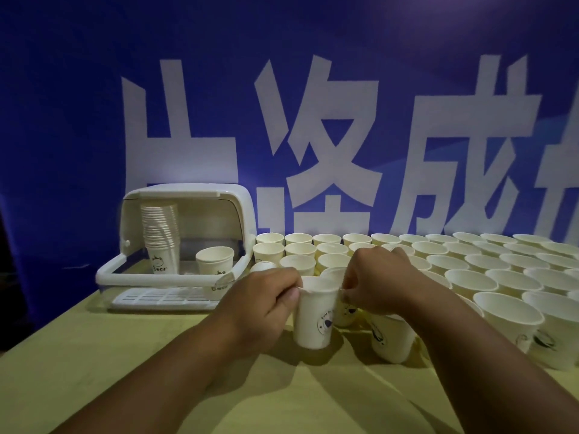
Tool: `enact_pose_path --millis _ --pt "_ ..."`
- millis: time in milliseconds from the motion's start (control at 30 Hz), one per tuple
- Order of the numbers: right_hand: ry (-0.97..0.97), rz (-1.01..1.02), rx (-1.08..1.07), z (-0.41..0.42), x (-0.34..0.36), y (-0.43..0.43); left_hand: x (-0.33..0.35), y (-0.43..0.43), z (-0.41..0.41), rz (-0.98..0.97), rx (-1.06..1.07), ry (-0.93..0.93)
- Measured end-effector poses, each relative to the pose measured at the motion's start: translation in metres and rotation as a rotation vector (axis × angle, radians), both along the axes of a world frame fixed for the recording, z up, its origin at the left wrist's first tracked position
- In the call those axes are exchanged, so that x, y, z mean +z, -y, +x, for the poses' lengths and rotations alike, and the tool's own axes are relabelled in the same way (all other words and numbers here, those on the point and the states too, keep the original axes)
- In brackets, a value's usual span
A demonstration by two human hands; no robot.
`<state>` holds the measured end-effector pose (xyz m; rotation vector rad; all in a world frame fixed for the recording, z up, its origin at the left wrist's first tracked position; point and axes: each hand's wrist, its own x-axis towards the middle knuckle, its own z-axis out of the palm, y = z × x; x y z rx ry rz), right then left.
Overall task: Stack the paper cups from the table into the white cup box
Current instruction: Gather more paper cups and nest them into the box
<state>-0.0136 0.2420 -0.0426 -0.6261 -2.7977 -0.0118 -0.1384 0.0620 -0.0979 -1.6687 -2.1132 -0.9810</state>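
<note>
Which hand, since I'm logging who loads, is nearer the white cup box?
Left. The left hand grips a paper cup just right of the white cup box; the right hand is farther right, past that cup.

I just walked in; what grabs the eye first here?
The huge blue banner with white characters fills the background. Below it, rows of paper cups crowd the right of the table, while a tall stack stands in the white cup box at left. In the middle, the left hand and right hand hold a paper cup.
</note>
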Motion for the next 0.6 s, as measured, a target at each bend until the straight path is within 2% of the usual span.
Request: enact_pose_path --millis 200,400,500,600 --pt "-0.026 0.045 0.004 -0.002 0.002 0.010 0.012 0.018 -0.027 0.246 0.095 -0.022" --pt "-0.187 -0.090 0.110 -0.015 0.019 0.031 0.021 0.046 -0.064 0.508 0.393 -0.099" --pt "-0.258 -0.109 0.180 -0.033 0.032 0.042 0.023 0.056 -0.077 0.551 0.535 -0.106" --pt "-0.368 -0.130 0.214 -0.057 0.046 0.055 0.020 0.059 -0.088 0.511 0.639 -0.104"
